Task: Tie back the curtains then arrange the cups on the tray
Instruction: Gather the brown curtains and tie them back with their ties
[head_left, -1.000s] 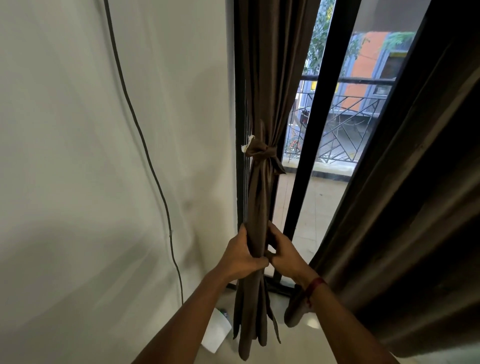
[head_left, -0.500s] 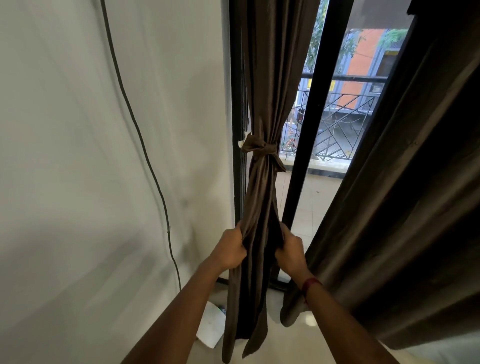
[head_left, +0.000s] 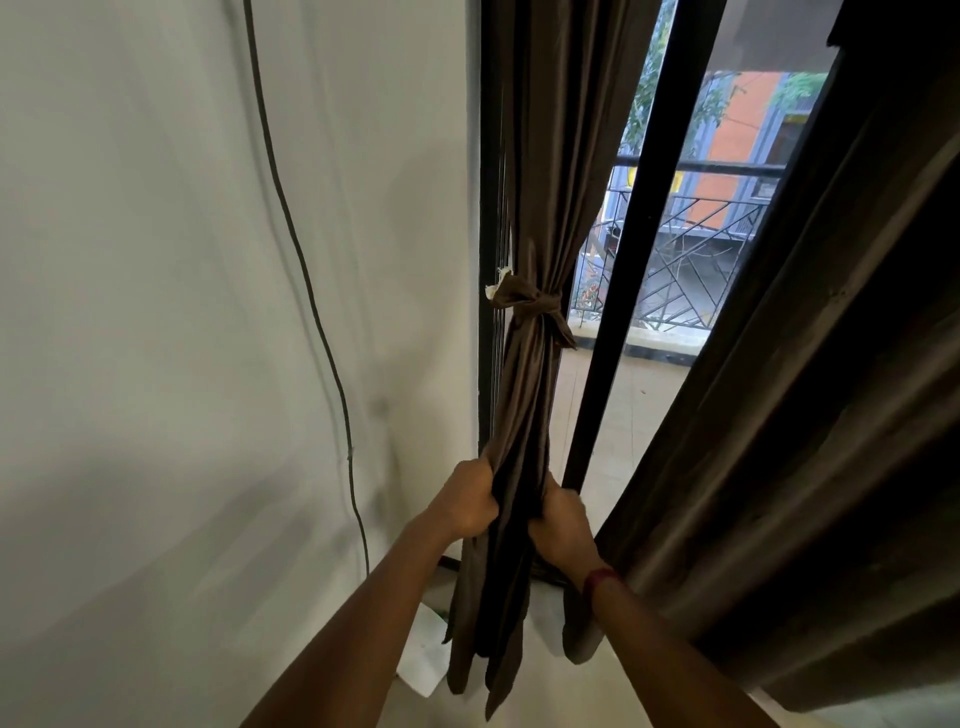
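Observation:
The left brown curtain (head_left: 540, 171) hangs gathered against the black window frame (head_left: 631, 270), bound at mid height by a knotted tie-back (head_left: 530, 304) of the same cloth. Below the knot the cloth falls in a narrow bundle. My left hand (head_left: 467, 501) grips its left edge and my right hand (head_left: 558, 525), with a red band on the wrist, grips its right edge, the two held slightly apart. The right brown curtain (head_left: 810, 415) hangs loose and untied. No cups or tray are in view.
A white wall (head_left: 156, 312) fills the left, with a thin black cable (head_left: 311, 291) running down it. A white object (head_left: 423, 657) lies on the floor behind the curtain's hem. A balcony railing (head_left: 691, 260) shows through the glass.
My hands were pressed together around the bundle; they have drawn apart to its two edges, spreading the lower cloth a little. The view has shifted slightly.

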